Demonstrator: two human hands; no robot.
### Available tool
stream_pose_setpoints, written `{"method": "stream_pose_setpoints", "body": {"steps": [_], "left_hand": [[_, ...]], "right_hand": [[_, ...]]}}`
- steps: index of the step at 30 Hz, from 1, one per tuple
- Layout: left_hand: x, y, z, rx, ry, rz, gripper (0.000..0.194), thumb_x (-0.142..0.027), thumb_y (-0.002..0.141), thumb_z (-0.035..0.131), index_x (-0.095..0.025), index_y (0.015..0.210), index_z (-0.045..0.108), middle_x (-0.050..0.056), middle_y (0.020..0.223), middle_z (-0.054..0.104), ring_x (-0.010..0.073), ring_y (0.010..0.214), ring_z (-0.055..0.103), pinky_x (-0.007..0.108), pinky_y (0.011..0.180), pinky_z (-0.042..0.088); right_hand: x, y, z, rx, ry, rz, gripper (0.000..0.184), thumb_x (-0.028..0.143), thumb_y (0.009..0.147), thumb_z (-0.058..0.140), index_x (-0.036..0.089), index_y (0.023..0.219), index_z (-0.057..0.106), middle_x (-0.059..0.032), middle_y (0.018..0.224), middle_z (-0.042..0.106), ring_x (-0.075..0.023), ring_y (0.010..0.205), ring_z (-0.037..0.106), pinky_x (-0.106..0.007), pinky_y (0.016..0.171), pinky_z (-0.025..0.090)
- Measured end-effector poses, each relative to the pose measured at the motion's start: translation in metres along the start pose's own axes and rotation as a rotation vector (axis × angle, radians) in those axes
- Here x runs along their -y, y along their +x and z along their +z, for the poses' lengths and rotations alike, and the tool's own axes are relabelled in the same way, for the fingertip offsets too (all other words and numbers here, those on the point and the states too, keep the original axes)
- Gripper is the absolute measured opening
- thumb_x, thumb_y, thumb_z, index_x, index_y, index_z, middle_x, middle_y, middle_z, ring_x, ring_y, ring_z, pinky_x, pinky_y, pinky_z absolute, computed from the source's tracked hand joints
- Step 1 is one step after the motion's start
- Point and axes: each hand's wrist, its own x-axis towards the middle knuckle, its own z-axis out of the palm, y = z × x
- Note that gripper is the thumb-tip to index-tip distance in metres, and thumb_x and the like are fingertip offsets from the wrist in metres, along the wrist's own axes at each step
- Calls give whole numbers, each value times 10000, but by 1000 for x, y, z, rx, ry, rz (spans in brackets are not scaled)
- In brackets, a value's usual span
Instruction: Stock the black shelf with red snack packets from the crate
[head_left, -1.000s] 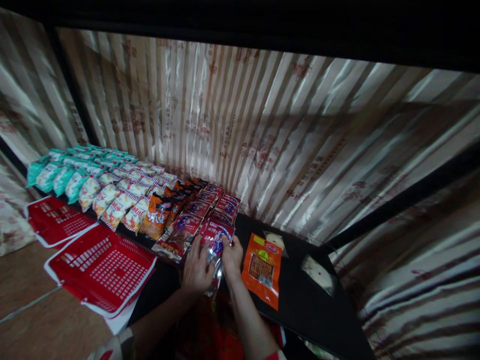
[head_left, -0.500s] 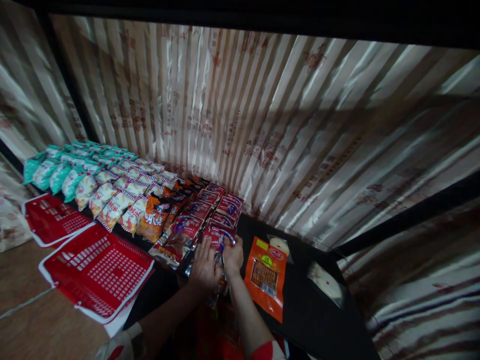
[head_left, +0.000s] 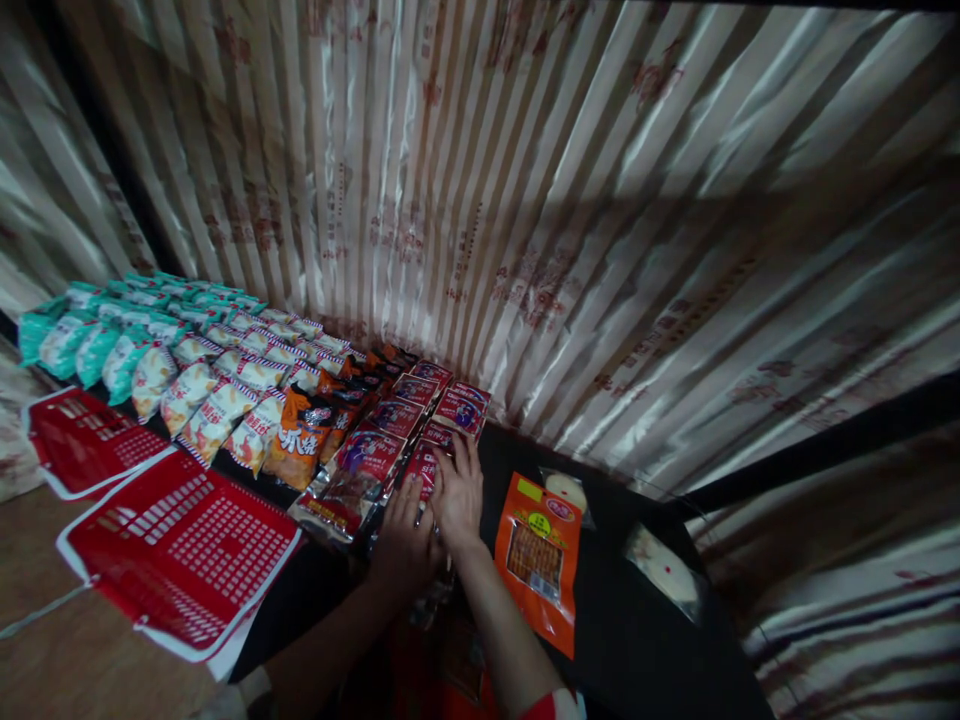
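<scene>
Two overlapping columns of dark red snack packets lie on the black tabletop. On the front red packet (head_left: 421,468) of the right column rests my left hand (head_left: 407,540), its fingers stretched over the lower part. My right hand (head_left: 459,492) lies flat across the same packet's right side, fingers extended upward. Beneath both hands the packet's near end is mostly hidden. The left column's front packet (head_left: 341,490) shows a clear lower section with dark food inside. Right of my right hand lies an orange snack bag (head_left: 538,560) with a window showing brown food.
Left of the red packets stand rows of orange bags (head_left: 298,440), white bags (head_left: 217,420) and teal bags (head_left: 90,350). Two red baskets (head_left: 187,545) sit by the front edge. Two clear packs with pale round contents (head_left: 664,570) lie at right. A striped curtain (head_left: 420,200) hangs behind.
My right hand has moved from the packet's right edge up onto its face, fingers now flat. My left hand stays on the lower part. The view has tilted slightly downward.
</scene>
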Motion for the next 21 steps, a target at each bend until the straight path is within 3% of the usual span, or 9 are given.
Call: {"method": "stream_pose_setpoints", "body": {"steps": [2,7,15,21], "left_hand": [[-1,0,-2,5,-16,-11,491,-181,761,448,-98,1245,459,198,1362,393,321,1312,267,519,994,332],[2,-2,0,-17,-10,23,466,-155,749,449,-96,1210,478,204,1354,394,329,1311,265,532,975,348],[5,-3,5,20,-4,13,426,-191,783,454,-112,1200,490,183,1364,386,328,1316,254,519,1003,323],[8,-4,5,-45,35,74,394,-184,809,426,-103,1191,482,184,1357,393,310,1317,257,496,989,345]], "right_hand": [[-3,7,2,90,-13,-27,354,271,878,386,259,1174,580,-43,1396,394,-239,1363,113,-432,1057,216],[-10,13,11,223,-26,74,401,428,881,377,332,1251,497,0,1433,340,-256,1368,98,-470,1052,211],[-14,11,20,260,12,165,397,422,884,355,348,1253,482,36,1466,267,-233,1368,108,-457,1064,203],[-13,10,21,226,22,185,373,391,880,372,355,1227,501,50,1456,282,-214,1364,123,-436,1065,217]]}}
